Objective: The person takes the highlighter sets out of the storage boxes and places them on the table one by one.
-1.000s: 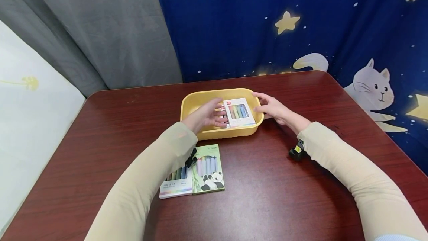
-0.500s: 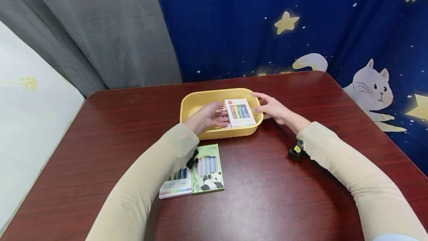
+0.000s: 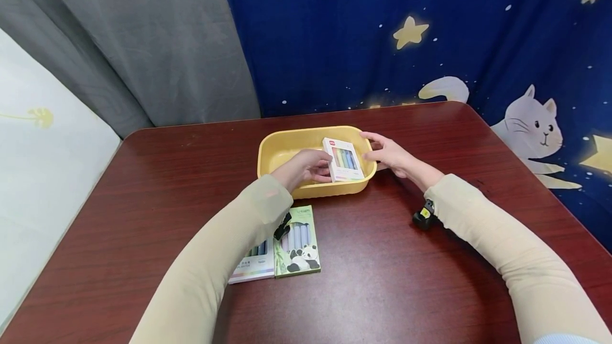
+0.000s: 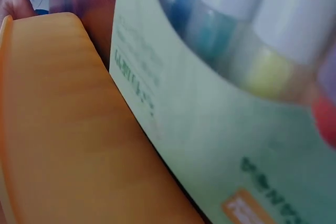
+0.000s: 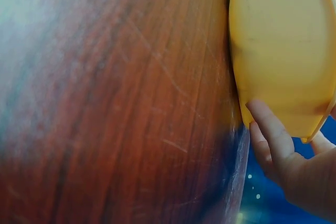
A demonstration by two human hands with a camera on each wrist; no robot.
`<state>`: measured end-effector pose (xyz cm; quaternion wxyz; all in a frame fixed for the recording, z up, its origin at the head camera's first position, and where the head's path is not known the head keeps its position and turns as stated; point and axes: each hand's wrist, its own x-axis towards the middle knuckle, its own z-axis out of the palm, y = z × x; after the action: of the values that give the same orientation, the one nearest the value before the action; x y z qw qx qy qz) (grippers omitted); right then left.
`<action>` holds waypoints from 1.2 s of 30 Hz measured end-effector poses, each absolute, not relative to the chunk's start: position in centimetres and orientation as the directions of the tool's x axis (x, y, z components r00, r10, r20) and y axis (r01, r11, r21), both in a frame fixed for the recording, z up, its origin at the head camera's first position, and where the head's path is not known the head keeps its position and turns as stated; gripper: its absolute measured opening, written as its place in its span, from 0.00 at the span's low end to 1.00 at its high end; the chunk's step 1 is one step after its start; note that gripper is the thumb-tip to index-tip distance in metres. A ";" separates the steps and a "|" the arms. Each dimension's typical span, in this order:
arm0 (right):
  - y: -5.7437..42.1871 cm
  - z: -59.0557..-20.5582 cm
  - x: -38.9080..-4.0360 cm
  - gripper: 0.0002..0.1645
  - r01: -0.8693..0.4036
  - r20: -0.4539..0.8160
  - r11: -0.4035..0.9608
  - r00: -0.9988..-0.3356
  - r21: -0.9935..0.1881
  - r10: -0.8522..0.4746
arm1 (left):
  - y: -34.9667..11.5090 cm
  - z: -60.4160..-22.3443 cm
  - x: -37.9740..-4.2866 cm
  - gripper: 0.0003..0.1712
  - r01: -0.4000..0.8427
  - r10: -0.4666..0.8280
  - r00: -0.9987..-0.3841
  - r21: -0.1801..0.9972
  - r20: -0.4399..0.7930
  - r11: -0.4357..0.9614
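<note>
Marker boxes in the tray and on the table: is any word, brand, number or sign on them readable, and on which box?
None can be read.
White marker box in the yellow tray: small red logo patch, too small.
Same box, left wrist view: green and orange print, blurred.
Green panda box: top line too small.
White box beside it: dark print, too small.

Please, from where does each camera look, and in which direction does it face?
Head: looks forward and down at the table; both sleeves, left hand on the marker box, right hand at the yellow tray.
Left wrist: very close to box and tray wall; a bit of finger shows.
Right wrist: low along the table toward the tray; right fingers show.
All share the tray.
</note>
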<state>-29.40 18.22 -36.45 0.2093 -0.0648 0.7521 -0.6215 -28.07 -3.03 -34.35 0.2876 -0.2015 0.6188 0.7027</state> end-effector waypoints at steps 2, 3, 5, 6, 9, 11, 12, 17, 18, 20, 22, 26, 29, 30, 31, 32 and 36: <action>18.2 -36.5 -29.4 0.42 0.164 -0.234 0.218 -0.904 -0.962 -0.357 | -2.8 -34.4 -28.0 0.20 -0.640 0.147 -0.763 0.768 -0.629 -0.035; 18.2 -36.5 -29.4 0.42 0.164 -0.235 0.218 -0.904 -0.962 -0.356 | -2.7 -34.4 -28.0 0.20 -0.632 0.143 -0.768 0.775 -0.624 -0.014; 18.1 -36.5 -29.4 0.42 0.164 -0.235 0.218 -0.904 -0.962 -0.357 | -2.5 -34.4 -28.0 0.21 -0.620 0.137 -0.776 0.784 -0.616 0.016; 18.1 -36.5 -29.4 0.42 0.165 -0.236 0.218 -0.904 -0.962 -0.357 | -2.4 -34.5 -28.0 0.22 -0.614 0.133 -0.780 0.789 -0.612 0.030; 18.1 -36.4 -29.4 0.42 0.167 -0.238 0.218 -0.904 -0.961 -0.355 | -2.4 -34.5 -28.0 0.23 -0.602 0.129 -0.788 0.797 -0.602 0.049; 18.0 -36.4 -29.4 0.42 0.168 -0.239 0.219 -0.904 -0.961 -0.355 | -2.4 -34.5 -28.0 0.23 -0.598 0.131 -0.790 0.800 -0.599 0.049; 18.0 -36.4 -29.4 0.42 0.170 -0.240 0.219 -0.904 -0.961 -0.354 | -2.4 -34.5 -28.0 0.23 -0.598 0.133 -0.790 0.800 -0.598 0.047; 18.0 -36.5 -29.5 0.42 0.168 -0.239 0.220 -0.903 -0.961 -0.356 | -2.6 -34.3 -27.9 0.24 -0.592 0.134 -0.796 0.805 -0.590 0.035; 18.0 -36.5 -29.5 0.42 0.167 -0.238 0.219 -0.903 -0.961 -0.356 | -2.7 -34.2 -27.9 0.24 -0.587 0.136 -0.799 0.809 -0.585 0.031; 18.0 -36.5 -29.5 0.42 0.165 -0.237 0.219 -0.903 -0.962 -0.357 | -3.0 -34.0 -28.0 0.25 -0.577 0.136 -0.807 0.817 -0.574 0.023; 18.0 -36.6 -29.5 0.42 0.163 -0.234 0.218 -0.903 -0.962 -0.360 | -3.3 -33.8 -28.0 0.25 -0.564 0.139 -0.816 0.825 -0.561 0.015; 18.1 -36.5 -29.4 0.42 0.159 -0.232 0.222 -0.905 -0.962 -0.357 | -4.1 -33.3 -28.0 0.26 -0.546 0.143 -0.828 0.838 -0.542 0.008; 18.2 -36.5 -29.4 0.42 0.157 -0.233 0.231 -0.907 -0.960 -0.351 | -4.8 -32.9 -27.9 0.27 -0.542 0.147 -0.832 0.841 -0.535 -0.009; 18.2 -36.5 -29.4 0.42 0.158 -0.235 0.235 -0.907 -0.959 -0.349 | -5.0 -32.8 -27.8 0.27 -0.543 0.146 -0.832 0.840 -0.535 -0.012; 18.2 -36.6 -29.4 0.41 0.159 -0.236 0.238 -0.908 -0.958 -0.346 | -5.2 -32.7 -27.7 0.27 -0.544 0.147 -0.831 0.839 -0.536 -0.019; 18.2 -36.6 -29.4 0.41 0.160 -0.238 0.239 -0.908 -0.958 -0.345 | -5.4 -32.5 -27.6 0.28 -0.545 0.148 -0.831 0.838 -0.536 -0.021; 18.2 -36.5 -29.4 0.42 0.167 -0.244 0.241 -0.908 -0.956 -0.341 | -6.3 -31.8 -27.0 0.28 -0.548 0.148 -0.828 0.836 -0.540 -0.014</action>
<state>-29.36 18.18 -36.51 0.2071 -0.0572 0.7598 -0.6136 -26.95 -6.34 -31.83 0.2501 -0.1526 0.6562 0.6954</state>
